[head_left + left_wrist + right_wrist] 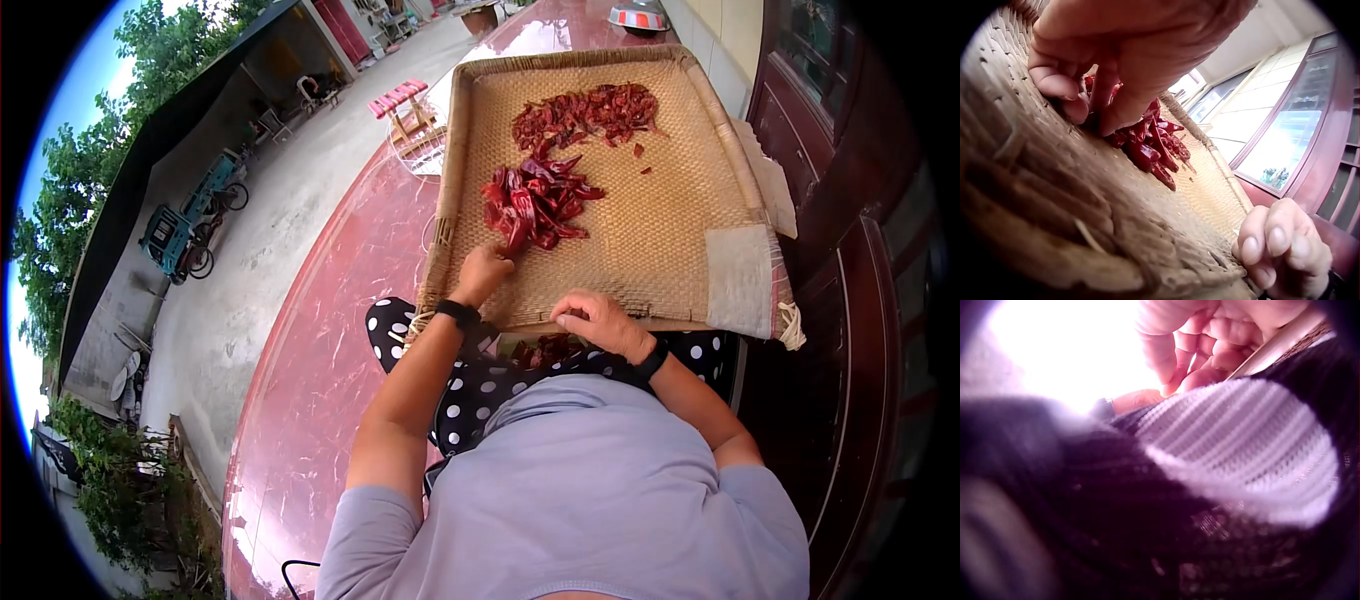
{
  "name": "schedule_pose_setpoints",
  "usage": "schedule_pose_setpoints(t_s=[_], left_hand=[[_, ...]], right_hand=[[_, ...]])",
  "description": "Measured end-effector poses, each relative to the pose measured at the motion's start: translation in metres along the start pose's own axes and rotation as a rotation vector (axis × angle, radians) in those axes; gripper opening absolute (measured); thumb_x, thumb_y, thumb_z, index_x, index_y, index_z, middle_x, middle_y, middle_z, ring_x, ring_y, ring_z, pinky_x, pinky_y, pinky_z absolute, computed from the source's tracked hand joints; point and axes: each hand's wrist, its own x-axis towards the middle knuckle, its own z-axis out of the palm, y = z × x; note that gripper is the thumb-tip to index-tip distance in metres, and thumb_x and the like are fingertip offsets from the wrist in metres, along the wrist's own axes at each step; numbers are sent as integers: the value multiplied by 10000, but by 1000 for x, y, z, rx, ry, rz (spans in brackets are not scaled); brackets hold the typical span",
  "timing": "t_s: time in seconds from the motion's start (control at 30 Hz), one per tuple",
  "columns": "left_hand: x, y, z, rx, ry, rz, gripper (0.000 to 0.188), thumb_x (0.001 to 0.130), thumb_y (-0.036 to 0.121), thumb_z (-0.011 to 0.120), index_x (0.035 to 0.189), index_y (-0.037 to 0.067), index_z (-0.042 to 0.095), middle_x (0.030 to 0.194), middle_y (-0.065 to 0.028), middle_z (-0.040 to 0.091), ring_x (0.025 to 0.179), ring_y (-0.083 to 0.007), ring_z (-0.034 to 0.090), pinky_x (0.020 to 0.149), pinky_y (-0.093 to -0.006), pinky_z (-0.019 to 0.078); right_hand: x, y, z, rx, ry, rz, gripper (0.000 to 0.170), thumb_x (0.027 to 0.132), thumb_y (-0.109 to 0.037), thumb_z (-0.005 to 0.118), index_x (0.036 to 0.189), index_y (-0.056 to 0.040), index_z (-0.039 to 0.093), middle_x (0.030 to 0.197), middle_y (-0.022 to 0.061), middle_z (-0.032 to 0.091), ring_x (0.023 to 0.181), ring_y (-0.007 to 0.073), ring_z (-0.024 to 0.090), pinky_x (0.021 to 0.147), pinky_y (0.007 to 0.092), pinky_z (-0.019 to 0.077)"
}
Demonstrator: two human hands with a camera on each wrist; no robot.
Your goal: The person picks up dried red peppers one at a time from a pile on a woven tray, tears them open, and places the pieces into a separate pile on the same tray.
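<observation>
A heap of whole dried red chili peppers [548, 200] lies on the woven tray [650, 240]. At the heap's near side my left hand [485, 274] pinches a chili pepper [517, 238] by its near end. In the left wrist view, the thumb and fingers of the left hand [1104, 69] come down close to the weave, hiding part of the heap. My right hand [604, 322] hovers at the tray's near rim, fingers loosely curled and holding nothing. The right wrist view shows the right hand [1210, 344] over dotted cloth.
Cut chili pieces [590, 112] are spread at the tray's far side. More red pieces [548, 350] show below the near rim, between the legs in polka-dot trousers [465, 405]. The tray stands on a red glossy surface [330, 330]. A small striped stool [405, 110] is to the left.
</observation>
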Motion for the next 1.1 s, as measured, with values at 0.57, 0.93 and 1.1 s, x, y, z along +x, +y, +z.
schedule_pose_setpoints(t_s=[0.57, 0.93, 1.1], left_hand=[[-79, 73, -39, 139, -467, 466, 143, 812, 101, 672, 933, 25, 662, 749, -118, 652, 688, -219, 624, 648, -349, 480], [-117, 52, -44, 774, -531, 516, 177, 803, 226, 652, 885, 73, 683, 772, -139, 653, 741, -333, 652, 662, -423, 506], [-112, 79, -56, 400, -663, 303, 150, 830, 157, 630, 950, 79, 676, 789, -121, 642, 817, -338, 656, 701, -426, 517]], right_hand=[[2, 14, -4, 419, 161, 147, 272, 991, -166, 567, 1182, 28, 582, 929, 41, 622, 749, 104, 608, 704, 248, 506], [2, 7, -7, 278, 81, 134, 150, 973, -109, 558, 1082, -21, 613, 877, 9, 617, 806, 80, 598, 756, 236, 504], [2, 8, -6, 315, 118, 112, 161, 936, -106, 575, 1049, -3, 624, 867, 30, 620, 761, 101, 619, 706, 249, 509]])
